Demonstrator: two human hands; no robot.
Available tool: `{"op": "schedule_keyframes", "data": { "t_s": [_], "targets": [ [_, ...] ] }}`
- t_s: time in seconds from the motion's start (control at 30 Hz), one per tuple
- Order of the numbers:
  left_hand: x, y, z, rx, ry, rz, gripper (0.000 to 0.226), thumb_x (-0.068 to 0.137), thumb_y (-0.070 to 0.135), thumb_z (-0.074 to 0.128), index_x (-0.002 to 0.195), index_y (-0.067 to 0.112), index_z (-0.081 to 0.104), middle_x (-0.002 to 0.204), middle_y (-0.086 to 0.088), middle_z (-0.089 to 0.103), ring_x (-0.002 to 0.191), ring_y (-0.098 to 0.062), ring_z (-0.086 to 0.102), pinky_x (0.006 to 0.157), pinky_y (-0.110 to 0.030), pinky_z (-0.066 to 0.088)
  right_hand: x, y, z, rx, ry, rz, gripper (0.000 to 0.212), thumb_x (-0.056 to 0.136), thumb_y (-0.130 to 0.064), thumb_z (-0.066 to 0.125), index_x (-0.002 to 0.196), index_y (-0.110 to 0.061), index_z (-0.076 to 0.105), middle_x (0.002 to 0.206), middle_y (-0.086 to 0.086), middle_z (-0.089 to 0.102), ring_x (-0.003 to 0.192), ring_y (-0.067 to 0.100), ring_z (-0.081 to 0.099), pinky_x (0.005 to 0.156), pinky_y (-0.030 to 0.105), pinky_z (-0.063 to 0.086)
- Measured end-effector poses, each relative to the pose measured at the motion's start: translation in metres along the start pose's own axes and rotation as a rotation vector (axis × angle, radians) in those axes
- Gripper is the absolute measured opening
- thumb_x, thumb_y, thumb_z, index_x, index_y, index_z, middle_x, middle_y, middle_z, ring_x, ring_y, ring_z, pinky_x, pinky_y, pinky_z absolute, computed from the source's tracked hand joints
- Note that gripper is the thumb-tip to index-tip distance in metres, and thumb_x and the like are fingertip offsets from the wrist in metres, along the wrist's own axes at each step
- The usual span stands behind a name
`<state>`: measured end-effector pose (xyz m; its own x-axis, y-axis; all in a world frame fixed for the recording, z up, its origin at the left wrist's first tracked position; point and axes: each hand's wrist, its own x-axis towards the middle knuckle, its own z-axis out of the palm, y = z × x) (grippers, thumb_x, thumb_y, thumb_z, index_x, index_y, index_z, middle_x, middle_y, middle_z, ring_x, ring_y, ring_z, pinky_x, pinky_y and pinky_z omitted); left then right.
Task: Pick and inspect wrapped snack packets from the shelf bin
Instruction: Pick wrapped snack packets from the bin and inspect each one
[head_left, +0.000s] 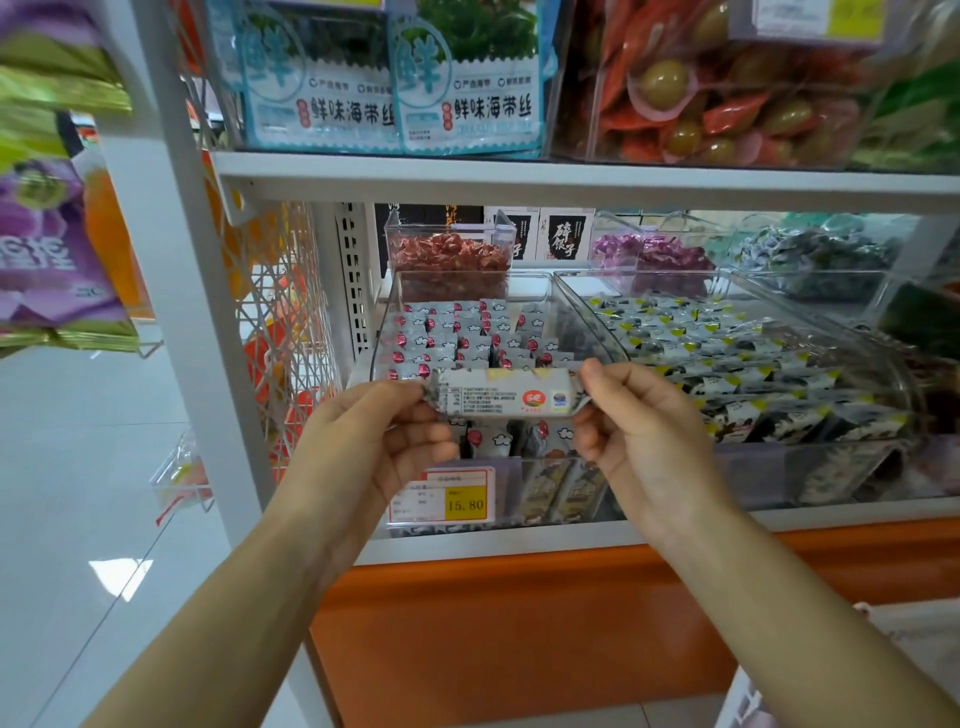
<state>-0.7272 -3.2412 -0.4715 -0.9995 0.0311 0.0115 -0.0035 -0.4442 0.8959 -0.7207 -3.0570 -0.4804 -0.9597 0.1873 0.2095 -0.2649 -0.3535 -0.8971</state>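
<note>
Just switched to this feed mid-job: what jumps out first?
A long white wrapped snack packet with a red logo, stretched level at centre frame: the left hand pinches its left crimped end, the right hand its right end. Directly behind it sits the clear plastic shelf bin of grey-and-red packets, with a yellow 15.80 price tag on its front below the hands.

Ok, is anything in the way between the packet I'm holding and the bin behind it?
Nothing visible. The left hand and right hand pinch the packet by its ends, right in front of the clear bin. The bin is open on top and holds only similar packets.
</note>
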Motion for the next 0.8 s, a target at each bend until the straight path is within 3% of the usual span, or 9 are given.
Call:
{"op": "schedule_keyframes", "data": {
  "t_s": [0.27,0.43,0.53,0.63,0.8],
  "targets": [
    [-0.0011,0.0001,-0.0006,-0.026,-0.039,0.015,0.020,0.089,0.002,0.052,0.075,0.002,0.066,0.058,-0.008,0.063,0.052,-0.011,0.063,0.050,-0.018,0.053,-0.0003,0.0012,-0.0013,0.007,0.034,0.027,0.030,0.090,-0.010,0.056,0.061,-0.013,0.062,0.051,0.000,0.056,0.043,0.009,0.048,0.040,0.018,0.040],
    [-0.0003,0.0020,-0.0024,-0.008,-0.072,-0.017,0.022,0.086,0.015,0.057,0.072,0.009,0.073,0.062,-0.003,0.062,0.056,-0.015,0.064,0.052,-0.023,0.054,-0.0004,0.0016,-0.0063,-0.266,0.000,-0.132,0.013,0.091,-0.012,0.057,0.081,-0.017,0.065,0.061,-0.006,0.061,0.054,0.010,0.057,0.048,0.020,0.046],
    [-0.0021,0.0014,-0.0053,0.130,-0.121,0.024,0.026,0.074,0.024,0.063,0.093,0.008,0.069,0.075,-0.004,0.065,0.062,-0.012,0.064,0.053,-0.020,0.053,-0.0006,0.0012,-0.0077,-0.339,-0.048,-0.144,0.023,0.090,-0.009,0.058,0.097,-0.029,0.067,0.079,-0.005,0.066,0.066,0.011,0.065,0.053,0.020,0.050],
    [-0.0027,0.0010,-0.0077,0.207,-0.144,0.037,0.031,0.072,0.020,0.062,0.099,0.007,0.068,0.088,-0.012,0.067,0.069,-0.011,0.065,0.055,-0.018,0.053,-0.0007,0.0020,-0.0070,-0.321,-0.075,-0.118,0.034,0.090,-0.003,0.056,0.101,-0.032,0.068,0.089,-0.001,0.062,0.072,0.014,0.067,0.054,0.022,0.051],
    [-0.0026,0.0016,-0.0076,0.221,-0.173,0.095,0.027,0.083,0.004,0.056,0.105,0.014,0.068,0.079,-0.002,0.061,0.078,-0.017,0.068,0.067,-0.022,0.055,-0.0013,0.0038,-0.0070,-0.283,-0.110,-0.125,0.012,0.084,-0.022,0.065,0.093,-0.029,0.070,0.092,-0.003,0.064,0.078,0.018,0.065,0.060,0.030,0.056]
  ]
}}
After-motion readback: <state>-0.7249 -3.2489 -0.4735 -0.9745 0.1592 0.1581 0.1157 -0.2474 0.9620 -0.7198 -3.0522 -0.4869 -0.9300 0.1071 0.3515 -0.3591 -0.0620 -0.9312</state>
